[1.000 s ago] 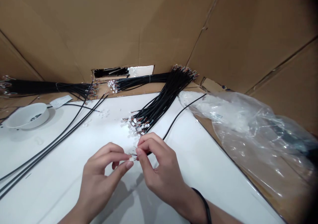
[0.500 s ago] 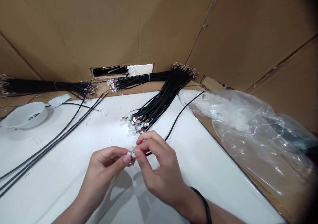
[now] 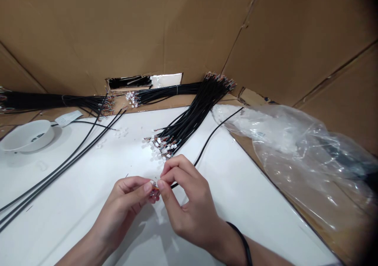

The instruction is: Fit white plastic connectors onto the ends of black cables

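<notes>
We have one cable (image 3: 206, 140) partway done, as far as we can judge. Its fine wires (image 3: 156, 187) meet a small white connector (image 3: 152, 183) between our hands, just above the surface (image 3: 236, 203), near the pile. Our left hand (image 3: 121, 205) keeps a narrow grip, thumb and forefinger pinched on the connector. Our right hand (image 3: 189, 201) pinches the wires beside it, fingertips nearly touching the left ones. How many wires sit inside the connector we cannot tell; some ends appear to stick out loose, so this one looks unfinished.

Beyond our hands, a big pile (image 3: 191, 120) shows many white connectors (image 3: 163, 145) at its near end, and we take those cables as done. The tied bundle (image 3: 168, 95) behind has white connectors too. To the left lie loose cables (image 3: 67, 163), whose far ends show bare wires, and a larger bundle (image 3: 44, 100) where we make out no connectors; these look left to do. The bowl (image 3: 44, 142) holds small dark pieces, too small to identify.
</notes>
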`<state>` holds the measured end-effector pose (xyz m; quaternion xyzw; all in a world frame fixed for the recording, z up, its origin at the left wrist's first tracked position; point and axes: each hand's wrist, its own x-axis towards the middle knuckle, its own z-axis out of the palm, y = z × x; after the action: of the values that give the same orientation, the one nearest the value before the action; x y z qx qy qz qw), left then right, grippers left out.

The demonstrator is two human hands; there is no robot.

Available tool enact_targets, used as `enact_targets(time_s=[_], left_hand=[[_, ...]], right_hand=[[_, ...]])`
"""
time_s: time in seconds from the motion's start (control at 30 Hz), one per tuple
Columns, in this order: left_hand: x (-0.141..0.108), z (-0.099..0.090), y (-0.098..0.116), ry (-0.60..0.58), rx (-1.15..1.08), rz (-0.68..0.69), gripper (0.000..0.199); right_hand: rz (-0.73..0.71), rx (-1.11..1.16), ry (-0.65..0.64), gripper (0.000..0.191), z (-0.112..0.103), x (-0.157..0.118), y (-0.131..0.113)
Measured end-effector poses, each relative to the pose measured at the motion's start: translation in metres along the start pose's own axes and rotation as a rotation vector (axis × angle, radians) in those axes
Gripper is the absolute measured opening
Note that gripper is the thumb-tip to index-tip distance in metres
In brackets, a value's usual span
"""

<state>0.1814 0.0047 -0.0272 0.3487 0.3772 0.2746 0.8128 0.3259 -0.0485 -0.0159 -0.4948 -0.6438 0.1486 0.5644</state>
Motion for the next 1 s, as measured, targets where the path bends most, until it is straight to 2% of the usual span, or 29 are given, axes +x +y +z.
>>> enact_targets(time_s=[0.43, 0.73, 1.0], left_hand=[[-0.0004, -0.0008, -0.0027, -0.001, 0.038, 0.022, 0.015], [0.0007, -0.0039, 0.0014, 0.055, 0.332, 0.163, 0.018], [-0.0009, -0.0019, 0.0009, 0.046, 0.309, 0.160, 0.017]], right_hand=[[0.010, 0.002, -0.002, 0.008, 0.0006, -0.0002, 0.0017], [0.034, 0.010, 0.008, 0.010, -0.0009, 0.0011, 0.0000], [0.048, 0.006, 0.004, 0.010, -0.0016, 0.0015, -0.0002]])
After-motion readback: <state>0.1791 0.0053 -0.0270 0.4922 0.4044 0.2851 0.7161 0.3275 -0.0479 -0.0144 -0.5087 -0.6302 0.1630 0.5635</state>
